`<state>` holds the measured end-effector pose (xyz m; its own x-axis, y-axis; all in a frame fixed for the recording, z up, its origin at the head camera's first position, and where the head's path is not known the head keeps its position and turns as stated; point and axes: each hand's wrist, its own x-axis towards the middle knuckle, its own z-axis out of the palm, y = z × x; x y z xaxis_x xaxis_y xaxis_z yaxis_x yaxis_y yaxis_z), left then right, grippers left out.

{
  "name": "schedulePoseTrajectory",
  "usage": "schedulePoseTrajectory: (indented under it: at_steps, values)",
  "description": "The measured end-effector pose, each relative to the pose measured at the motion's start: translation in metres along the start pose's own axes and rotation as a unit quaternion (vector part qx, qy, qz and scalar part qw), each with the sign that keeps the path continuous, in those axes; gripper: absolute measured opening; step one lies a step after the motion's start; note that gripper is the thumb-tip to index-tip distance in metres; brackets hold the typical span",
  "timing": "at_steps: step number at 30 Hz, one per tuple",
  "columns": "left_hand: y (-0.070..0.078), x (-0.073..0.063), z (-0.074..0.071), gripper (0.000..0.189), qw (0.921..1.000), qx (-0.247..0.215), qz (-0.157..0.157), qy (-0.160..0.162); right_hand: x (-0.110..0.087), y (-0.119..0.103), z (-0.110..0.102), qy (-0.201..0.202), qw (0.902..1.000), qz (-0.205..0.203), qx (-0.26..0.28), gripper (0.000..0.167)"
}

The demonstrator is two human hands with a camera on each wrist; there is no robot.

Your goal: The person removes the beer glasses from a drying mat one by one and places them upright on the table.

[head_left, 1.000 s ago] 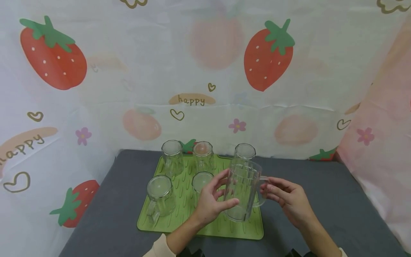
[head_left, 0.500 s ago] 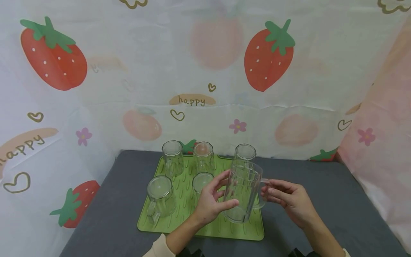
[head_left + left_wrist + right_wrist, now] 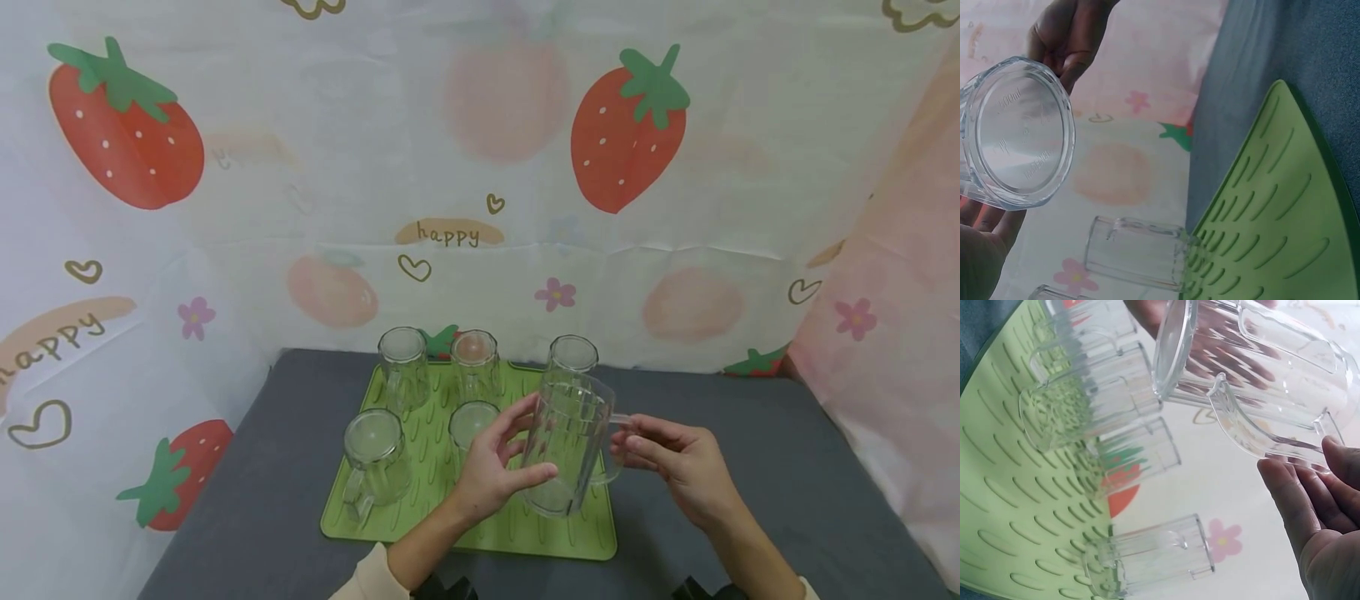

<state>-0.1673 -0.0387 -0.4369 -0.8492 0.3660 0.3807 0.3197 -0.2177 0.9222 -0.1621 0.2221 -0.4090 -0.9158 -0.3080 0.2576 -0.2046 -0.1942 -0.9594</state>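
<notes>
A clear glass beer mug (image 3: 567,450) is held above the right part of a green ridged drying mat (image 3: 426,458), its open rim up and leaning slightly right. My left hand (image 3: 491,467) grips its body from the left, thumb in front and fingers behind. On the other side my right hand (image 3: 681,471) pinches the handle (image 3: 1241,434) between thumb and fingers. The left wrist view shows the mug's round base (image 3: 1022,134), with raised lettering on it. Part of the left hand's fingers shows through the glass in the right wrist view.
Several similar mugs stand upside down on the mat, among them a front-left mug (image 3: 384,479), a back-left mug (image 3: 405,375) and a back-right mug (image 3: 573,354) behind the held one. Grey cloth (image 3: 720,400) covers the table. A strawberry-print curtain (image 3: 337,150) encloses the back and sides.
Almost nothing differs: both hands keep the mug in the same place, with only a slight shift of the right hand at the handle.
</notes>
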Motion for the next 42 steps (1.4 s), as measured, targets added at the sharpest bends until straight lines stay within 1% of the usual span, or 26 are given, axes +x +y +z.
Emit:
schedulePoseTrajectory:
  at_steps: [7,10,15,18,19,22,27,30,34,37,38,42]
  values:
    - [0.005,0.0,0.002,0.078,0.9996,0.025,-0.004,-0.008,-0.001,-0.002,-0.001,0.002,0.9996,-0.019,-0.02,0.03]
    - [0.006,0.0,0.003,0.078,0.9994,0.034,0.002,-0.011,-0.002,-0.003,-0.003,-0.005,0.9992,-0.036,-0.017,0.031]
    - [0.008,0.0,0.006,0.076,0.9972,0.074,0.01,-0.009,-0.002,-0.006,-0.006,-0.02,0.9971,-0.074,-0.004,0.034]
    - [0.009,0.001,0.007,0.073,0.9955,0.092,0.025,-0.002,-0.001,-0.009,-0.009,-0.013,0.9962,-0.085,-0.009,0.034]
    - [0.01,0.001,0.007,0.072,0.9948,0.096,0.033,0.0,-0.001,-0.01,-0.01,-0.004,0.996,-0.088,-0.014,0.034]
    - [0.011,0.001,0.005,0.065,0.9932,0.101,0.056,0.008,-0.001,-0.014,-0.015,0.037,0.9941,-0.098,-0.026,0.032]
    - [0.015,-0.001,0.001,0.05,0.9904,0.108,0.085,0.013,0.003,-0.019,-0.025,0.114,0.9859,-0.118,-0.033,0.027]
    - [0.019,-0.005,-0.003,0.043,0.9886,0.118,0.092,0.015,0.007,-0.02,-0.031,0.151,0.9797,-0.125,-0.041,0.024]
    - [0.025,-0.01,-0.012,0.037,0.9842,0.142,0.104,0.018,0.01,-0.019,-0.038,0.204,0.9697,-0.117,-0.066,0.019]
    - [0.031,-0.014,-0.02,0.038,0.9808,0.16,0.109,0.021,0.013,-0.018,-0.042,0.24,0.9615,-0.107,-0.08,0.014]
    - [0.033,-0.016,-0.023,0.039,0.9806,0.163,0.105,0.023,0.013,-0.017,-0.043,0.251,0.9588,-0.104,-0.083,0.014]
    - [0.041,-0.023,-0.038,0.042,0.9745,0.194,0.108,0.032,0.017,-0.014,-0.045,0.294,0.9461,-0.096,-0.097,0.013]
